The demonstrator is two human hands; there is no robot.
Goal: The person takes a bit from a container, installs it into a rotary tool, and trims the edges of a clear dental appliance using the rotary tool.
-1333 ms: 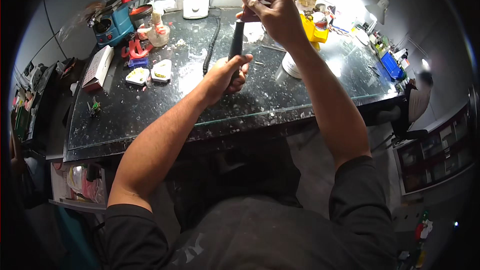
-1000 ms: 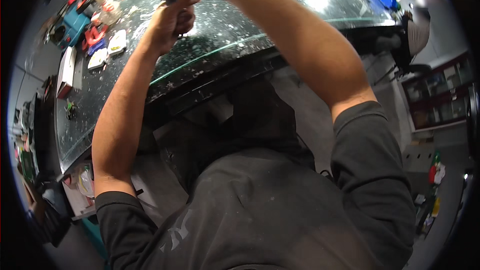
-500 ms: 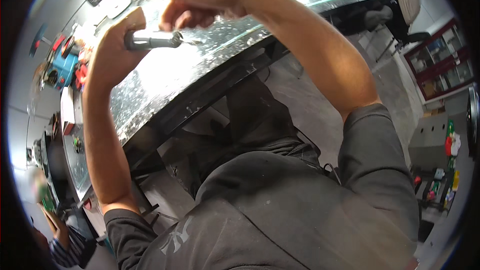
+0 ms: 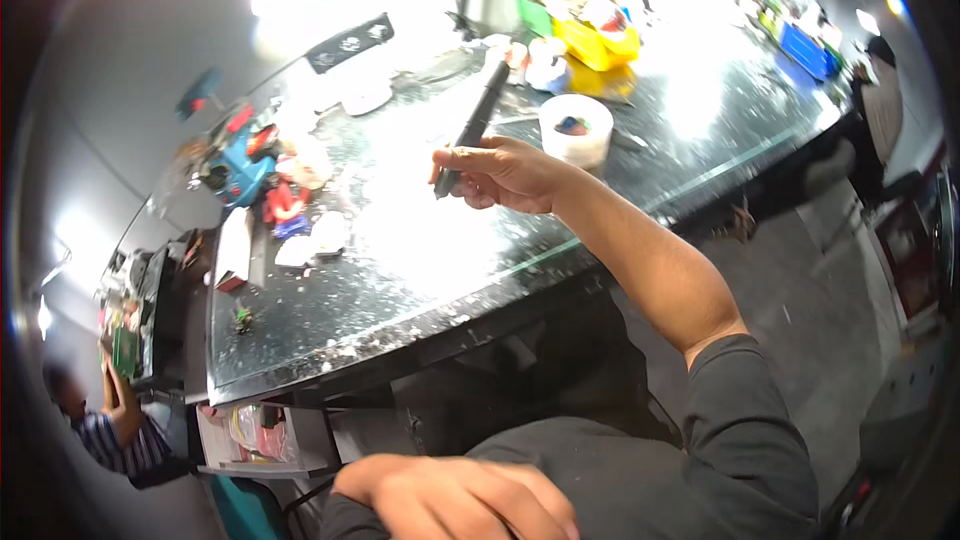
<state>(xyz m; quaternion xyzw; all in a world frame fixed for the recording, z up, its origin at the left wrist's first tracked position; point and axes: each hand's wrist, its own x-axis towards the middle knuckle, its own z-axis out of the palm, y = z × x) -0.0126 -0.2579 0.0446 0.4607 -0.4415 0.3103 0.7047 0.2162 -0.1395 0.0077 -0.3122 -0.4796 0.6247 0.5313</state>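
Observation:
My right hand (image 4: 500, 175) is closed round a slim, dark, pen-shaped tool (image 4: 482, 115) above the worktable. The tool slants up and away to the right, and its tapered end points down below my fingers. Close to my chest at the lower edge is my left hand (image 4: 450, 500), back up and fingers bent. Its fingertips are blurred and partly cut off, so what they may hold stays hidden. Just right of the tool stands a white tub (image 4: 577, 145) with small dark things inside.
The dark, speckled worktable (image 4: 380, 315) carries a yellow bin (image 4: 600, 45), a blue bin (image 4: 810, 50), a blue machine (image 4: 240, 170) and white blocks (image 4: 328, 232). An open drawer (image 4: 270, 440) sits below left. Other people sit at the far left (image 4: 125, 430) and far right (image 4: 880, 100).
My left hand has come from over the table, where it held a grey cylindrical tool with a bit, down to my chest. My right hand now holds a dark pen-shaped tool. The view has shifted.

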